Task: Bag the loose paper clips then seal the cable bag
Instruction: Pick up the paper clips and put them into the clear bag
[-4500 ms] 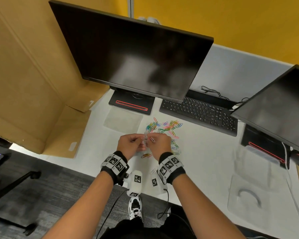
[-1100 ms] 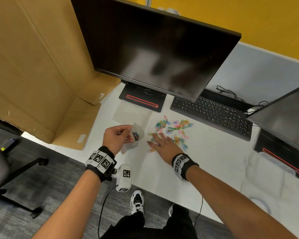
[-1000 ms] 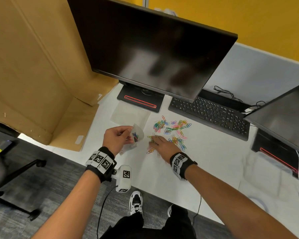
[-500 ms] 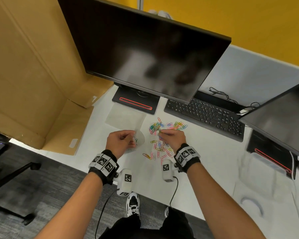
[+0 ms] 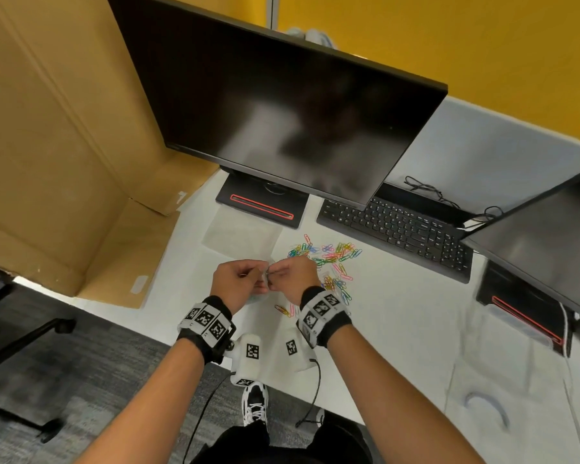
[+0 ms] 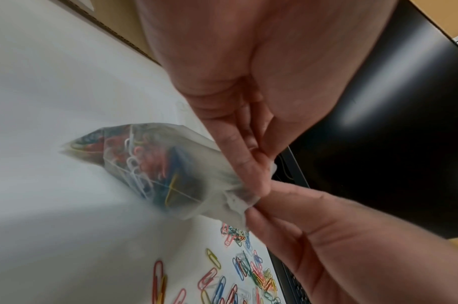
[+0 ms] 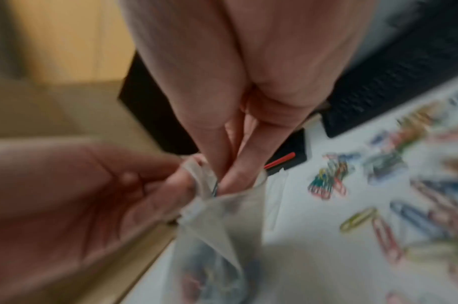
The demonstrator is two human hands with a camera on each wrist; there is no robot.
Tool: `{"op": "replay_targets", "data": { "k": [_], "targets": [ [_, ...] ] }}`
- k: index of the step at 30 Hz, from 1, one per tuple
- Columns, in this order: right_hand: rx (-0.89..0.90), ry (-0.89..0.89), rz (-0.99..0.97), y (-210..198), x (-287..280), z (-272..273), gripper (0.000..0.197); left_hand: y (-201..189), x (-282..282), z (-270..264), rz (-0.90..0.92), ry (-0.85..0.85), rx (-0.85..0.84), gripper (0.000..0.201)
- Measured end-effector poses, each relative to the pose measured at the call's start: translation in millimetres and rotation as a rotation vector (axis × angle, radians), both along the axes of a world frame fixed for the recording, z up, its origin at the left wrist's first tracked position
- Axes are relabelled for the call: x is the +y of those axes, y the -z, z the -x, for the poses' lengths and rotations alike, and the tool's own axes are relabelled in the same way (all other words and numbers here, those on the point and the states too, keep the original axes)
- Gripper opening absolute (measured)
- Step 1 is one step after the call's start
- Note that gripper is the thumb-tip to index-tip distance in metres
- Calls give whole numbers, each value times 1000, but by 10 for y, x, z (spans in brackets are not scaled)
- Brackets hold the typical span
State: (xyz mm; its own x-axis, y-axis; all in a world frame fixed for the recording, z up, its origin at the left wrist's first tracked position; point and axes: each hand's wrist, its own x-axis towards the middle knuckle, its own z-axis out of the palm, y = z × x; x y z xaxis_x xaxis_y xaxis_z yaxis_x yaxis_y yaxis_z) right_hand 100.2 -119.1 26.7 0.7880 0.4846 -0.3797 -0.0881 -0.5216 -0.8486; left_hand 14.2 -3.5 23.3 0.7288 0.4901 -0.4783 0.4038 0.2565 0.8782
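Head view: both hands meet over the white desk (image 5: 399,329), just in front of the scattered pile of coloured paper clips (image 5: 329,259). The hands hide nearly all of the small translucent plastic bag (image 5: 265,279) between them. Only this view shows the second clear plastic bag with a curved grey-white cable inside (image 5: 482,405), lying flat far right near the desk edge, well apart from the hands. Also here: an empty-looking clear bag (image 5: 241,234) flat by the black monitor stand (image 5: 262,204), a black keyboard (image 5: 395,229) and a brown cardboard box (image 5: 64,145) at left.

Left wrist view shows what the head view can't: the small bag (image 6: 171,170) hangs off the desk, bulging with coloured clips, mouth end up at the fingers. Left hand (image 6: 248,92) pinches the bag's top edge between thumb and curled fingers. Right hand (image 6: 339,236) touches the same edge from below.

Right wrist view is blurred. Right hand (image 7: 235,102) fingertips are pressed together at the bag's (image 7: 222,216) open mouth, pinching a thin dark clip (image 7: 215,189). Left hand (image 7: 80,195) grips the mouth edge beside it. Loose clips (image 7: 378,185) lie on the desk to the right.
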Motion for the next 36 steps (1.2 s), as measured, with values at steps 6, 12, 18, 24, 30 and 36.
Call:
{"op": "replay_targets", "data": {
  "k": [6, 12, 18, 24, 30, 36],
  "targets": [
    [55, -170, -85, -98, -149, -111, 20, -38, 66, 34, -10, -8, -1, 12],
    [-311, -319, 367, 419, -483, -88, 44, -176, 172, 116, -8, -49, -38, 13],
    [-676, -886, 587, 892, -650, 407, 61, -164, 181, 144, -5, -65, -43, 15],
    [-958, -899, 706, 869, -1060, 194, 64, -198, 248, 237, -79, -53, -52, 14],
    [-780, -908, 763, 694, -1107, -65, 74, -470, 307, 317, -88, -30, -144, 18],
    [-758, -842, 719, 622, -1043, -361, 36, -498, 57, 192, -40, 20, -152, 15]
  ]
}}
